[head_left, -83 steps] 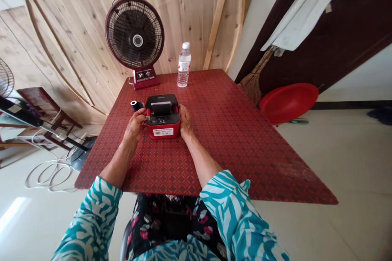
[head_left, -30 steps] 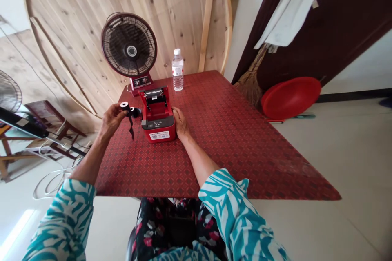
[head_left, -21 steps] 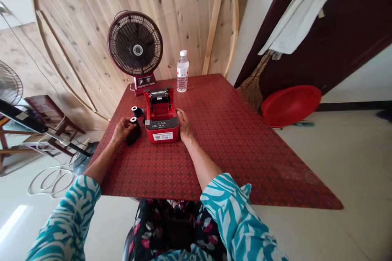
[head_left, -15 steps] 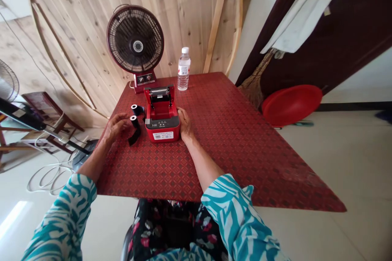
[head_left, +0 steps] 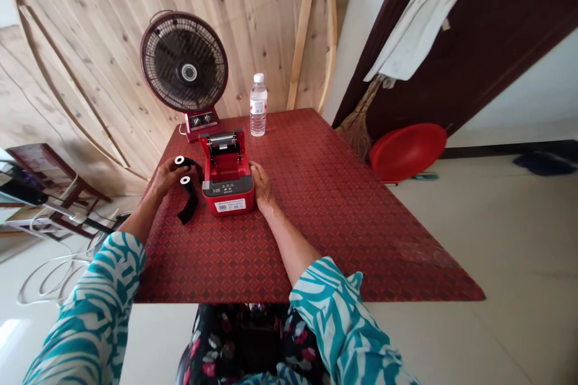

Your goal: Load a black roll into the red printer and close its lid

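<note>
Head view: a red box-shaped label printer (head_left: 228,197) sits open on the red diamond-patterned surface (head_left: 325,234). Left of the printer, the left hand (head_left: 166,177) has its fingers (head_left: 175,167) loosely curled against a black ribbon roll with a white core (head_left: 179,160), though whether they grip it cannot be told. A second white-cored roll (head_left: 185,180) trails its black ribbon (head_left: 186,207) flat just beside the printer, within easy reach. The right hand (head_left: 261,185) lies against the printer's right side, fingers released, seemingly steadying it
</note>
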`<action>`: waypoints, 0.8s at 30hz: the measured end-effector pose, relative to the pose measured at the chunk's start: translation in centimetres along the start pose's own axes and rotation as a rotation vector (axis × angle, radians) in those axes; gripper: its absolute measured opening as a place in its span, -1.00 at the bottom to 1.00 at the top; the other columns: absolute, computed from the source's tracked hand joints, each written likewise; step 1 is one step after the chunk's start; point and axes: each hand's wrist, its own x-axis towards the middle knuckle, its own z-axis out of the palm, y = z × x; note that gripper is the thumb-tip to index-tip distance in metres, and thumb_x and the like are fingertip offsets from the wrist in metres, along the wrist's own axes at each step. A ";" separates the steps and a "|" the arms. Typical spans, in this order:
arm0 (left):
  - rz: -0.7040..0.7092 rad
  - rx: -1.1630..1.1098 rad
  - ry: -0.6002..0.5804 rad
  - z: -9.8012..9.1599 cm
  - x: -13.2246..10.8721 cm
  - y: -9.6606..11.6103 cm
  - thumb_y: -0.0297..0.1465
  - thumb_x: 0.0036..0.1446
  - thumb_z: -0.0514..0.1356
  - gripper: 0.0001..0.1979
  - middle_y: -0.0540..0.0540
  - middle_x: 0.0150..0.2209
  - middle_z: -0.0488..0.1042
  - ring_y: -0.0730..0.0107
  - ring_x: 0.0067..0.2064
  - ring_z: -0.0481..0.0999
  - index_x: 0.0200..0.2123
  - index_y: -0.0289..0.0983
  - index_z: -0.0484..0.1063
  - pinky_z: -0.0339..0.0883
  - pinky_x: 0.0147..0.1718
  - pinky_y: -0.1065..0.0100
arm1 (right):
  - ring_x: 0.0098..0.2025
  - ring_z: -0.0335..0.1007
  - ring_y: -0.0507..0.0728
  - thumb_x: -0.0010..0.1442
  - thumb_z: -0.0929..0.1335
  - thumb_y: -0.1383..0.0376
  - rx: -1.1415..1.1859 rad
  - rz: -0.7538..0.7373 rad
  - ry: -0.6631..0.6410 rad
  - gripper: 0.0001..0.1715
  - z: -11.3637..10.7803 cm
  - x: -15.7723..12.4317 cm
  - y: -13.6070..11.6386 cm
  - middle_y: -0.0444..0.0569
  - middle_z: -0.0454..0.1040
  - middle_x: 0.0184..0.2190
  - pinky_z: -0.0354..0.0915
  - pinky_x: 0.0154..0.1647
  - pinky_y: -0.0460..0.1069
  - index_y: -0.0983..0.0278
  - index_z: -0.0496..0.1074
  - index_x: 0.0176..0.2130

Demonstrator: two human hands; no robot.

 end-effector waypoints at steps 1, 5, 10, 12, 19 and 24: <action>0.019 -0.035 0.027 -0.3 -0.1 0.6 -0.17 -0.27 0.44 -0.49 -0.09 -0.33 0.59 0.32 -0.29 0.54 -0.23 -0.32 0.51 0.39 -0.32 0.37 | 0.15 0.39 0.19 0.19 0.23 -0.13 0.003 0.001 -0.001 -0.43 0.0 0.0 0.0 -0.02 0.55 0.05 0.20 0.28 0.16 0.15 0.49 -0.05; 0.123 -0.133 -0.010 -1.6 -1.1 4.7 -0.17 -0.23 0.45 -0.42 -0.10 -0.24 0.58 0.35 -0.25 0.54 -0.10 -0.27 0.48 0.43 -0.25 0.36 | 0.14 0.39 0.19 0.19 0.23 -0.12 0.020 -0.002 0.001 -0.44 0.2 0.0 0.1 -0.03 0.55 0.03 0.21 0.28 0.16 0.15 0.50 -0.06; 0.238 -0.093 -0.258 -0.1 -3.6 10.7 -0.20 -0.20 0.47 -0.45 -0.08 -0.26 0.56 0.32 -0.25 0.55 -0.13 -0.21 0.42 0.46 -0.23 0.30 | 0.14 0.39 0.19 0.20 0.23 -0.07 0.036 -0.026 -0.003 -0.47 0.2 0.0 0.0 0.00 0.54 0.04 0.20 0.28 0.16 0.17 0.50 -0.06; 0.278 0.057 -0.412 1.5 -4.3 12.1 -0.20 -0.10 0.42 -0.54 -0.09 -0.28 0.56 0.31 -0.27 0.54 -0.13 -0.23 0.45 0.45 -0.23 0.27 | 0.14 0.38 0.18 0.21 0.23 -0.05 0.036 -0.028 -0.012 -0.50 0.2 0.0 -0.1 -0.01 0.54 0.03 0.20 0.29 0.16 0.16 0.50 -0.07; 0.403 0.682 -0.554 6.5 -2.5 12.3 -0.32 -0.02 0.31 -0.78 -0.08 -0.25 0.60 0.23 -0.27 0.55 -0.24 -0.18 0.60 0.39 -0.21 0.29 | 0.08 0.41 0.17 0.21 0.24 -0.03 0.037 -0.040 0.013 -0.55 0.7 0.4 0.0 -0.03 0.57 -0.05 0.23 0.26 0.15 0.15 0.52 -0.12; 0.277 0.821 -0.722 8.0 0.1 11.7 -0.51 -0.16 0.26 -0.76 -0.05 -0.38 0.61 0.23 -0.32 0.55 -0.37 -0.15 0.62 0.34 -0.33 0.36 | 0.07 0.41 0.16 0.24 0.22 0.02 0.020 -0.035 0.001 -0.58 0.8 0.3 -0.2 -0.03 0.56 -0.05 0.24 0.26 0.16 0.14 0.52 -0.11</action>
